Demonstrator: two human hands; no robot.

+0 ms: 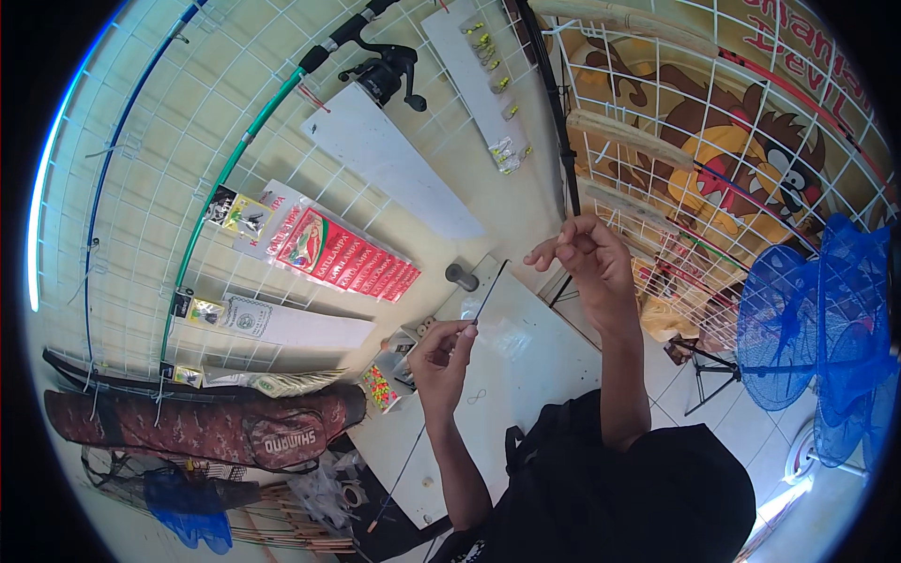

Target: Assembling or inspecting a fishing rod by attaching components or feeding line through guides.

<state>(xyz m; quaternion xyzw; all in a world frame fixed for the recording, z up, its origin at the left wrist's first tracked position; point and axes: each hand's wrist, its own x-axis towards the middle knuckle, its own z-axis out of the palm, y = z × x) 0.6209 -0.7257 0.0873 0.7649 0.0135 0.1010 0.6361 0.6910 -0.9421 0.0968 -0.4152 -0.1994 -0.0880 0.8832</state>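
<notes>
My left hand (443, 364) is closed over the white table, with a thin dark rod (488, 298) pinched between thumb and fingertips. The rod's tip rises above the hand; its lower length slants down past my wrist toward the table's near left edge. Higher and to the right, my right hand (593, 267) is raised with bent fingers, thumb and fingertips close together. Whatever it pinches, if anything, is too fine to make out. A black fishing rod (565, 141) stands behind that hand. A small loop of cord (477, 396) lies on the white table (526, 375).
A grey cylinder (461, 276) and a box of colourful beads (379, 387) stand along the table's wall side. Wire racks hold a green rod with a black reel (385, 75) and red packets (347, 253). Camouflage rod bag (282, 439) lies left; blue nets (826, 328) hang right.
</notes>
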